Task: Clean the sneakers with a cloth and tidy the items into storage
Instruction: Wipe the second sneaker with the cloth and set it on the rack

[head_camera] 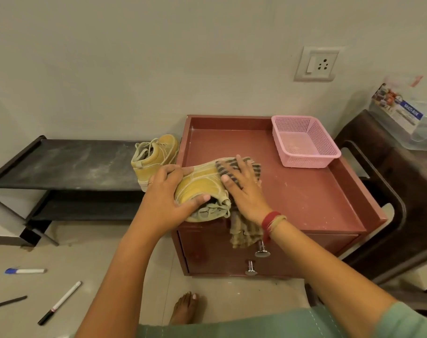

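A yellow sneaker [199, 185] lies on its side at the front left corner of the reddish-brown drawer cabinet [305, 191]. My left hand [169, 191] grips it at the heel, thumb hooked in the opening. My right hand [241, 184] presses a striped brown cloth [244, 230] flat against the sneaker's toe end, fingers straight; the rest of the cloth hangs over the cabinet's front. The second yellow sneaker [156, 154] stands upright on the right end of the black shoe rack [68, 162].
An empty pink mesh basket [305, 142] stands at the cabinet's back right. A dark chair [388, 191] with a plastic box is to the right. Two markers [25, 271] [60, 302] and a dark strip [7, 302] lie on the floor at left. My bare foot [187, 306] is below the cabinet.
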Motion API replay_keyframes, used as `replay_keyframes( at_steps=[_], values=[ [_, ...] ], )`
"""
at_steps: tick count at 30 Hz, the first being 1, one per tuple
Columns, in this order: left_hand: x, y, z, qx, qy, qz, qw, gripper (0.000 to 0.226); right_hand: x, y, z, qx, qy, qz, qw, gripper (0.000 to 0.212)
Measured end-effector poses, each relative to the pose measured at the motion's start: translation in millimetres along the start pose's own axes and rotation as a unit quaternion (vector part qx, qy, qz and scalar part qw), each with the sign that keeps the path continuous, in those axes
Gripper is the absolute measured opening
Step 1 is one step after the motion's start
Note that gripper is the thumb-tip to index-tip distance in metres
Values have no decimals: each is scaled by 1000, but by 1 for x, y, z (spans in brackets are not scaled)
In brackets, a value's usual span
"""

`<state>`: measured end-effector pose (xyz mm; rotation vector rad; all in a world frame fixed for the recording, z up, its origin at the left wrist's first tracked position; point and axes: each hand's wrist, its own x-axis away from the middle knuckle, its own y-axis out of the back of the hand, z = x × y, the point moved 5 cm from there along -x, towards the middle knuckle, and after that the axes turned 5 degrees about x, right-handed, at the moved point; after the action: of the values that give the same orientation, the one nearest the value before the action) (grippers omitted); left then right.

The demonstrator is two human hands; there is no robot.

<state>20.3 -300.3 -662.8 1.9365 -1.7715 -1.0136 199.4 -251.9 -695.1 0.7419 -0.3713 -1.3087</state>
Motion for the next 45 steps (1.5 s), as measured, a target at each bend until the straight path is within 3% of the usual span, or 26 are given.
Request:
replay_keyframes(
  at_steps=[3,7,11,15,16,20,23,25,29,33,37,39,41,43,45],
  values=[
    [0,1,1,-3,-6,3,1000,86,12,-13,13,-58,104,49,992,31],
    [-1,0,0,5,6,7,1000,86,-4,16,-22,-43,-58,-42,996,31],
    [-1,1,2,4,8,5,1000,85,13,-3,6,-86,71,45,993,33],
    [-2,-1,2,2,17,4,1000,85,-2,15,-22,-52,-67,-46,995,37],
    [-2,-1,2,2,19,3,1000,85,1,14,-21,-49,-69,-37,996,36],
    [-2,0,3,3,13,6,1000,86,22,-7,7,-111,84,50,989,32],
    [-2,-1,3,5,20,6,1000,86,9,7,-19,-76,11,-15,997,38],
    [-2,-1,2,6,23,1,1000,87,10,3,-17,-49,-9,-7,999,44],
    [-4,0,4,11,16,4,1000,86,31,-12,5,-132,90,56,985,41],
    [-3,-1,3,7,22,2,1000,86,17,6,-21,-56,-16,-11,998,36],
    [-5,0,3,18,30,-4,999,84,40,-14,6,-211,18,23,977,36],
    [-5,0,5,22,30,-1,999,82,49,-12,1,-269,-14,34,962,45],
    [-5,0,5,30,33,-7,999,79,49,3,-15,-356,-90,3,930,54],
    [-5,0,5,34,36,-16,999,78,44,30,-25,-403,-119,-110,901,43],
    [-6,1,5,28,35,-23,999,77,38,50,-27,-366,-103,-217,899,26]
  ],
)
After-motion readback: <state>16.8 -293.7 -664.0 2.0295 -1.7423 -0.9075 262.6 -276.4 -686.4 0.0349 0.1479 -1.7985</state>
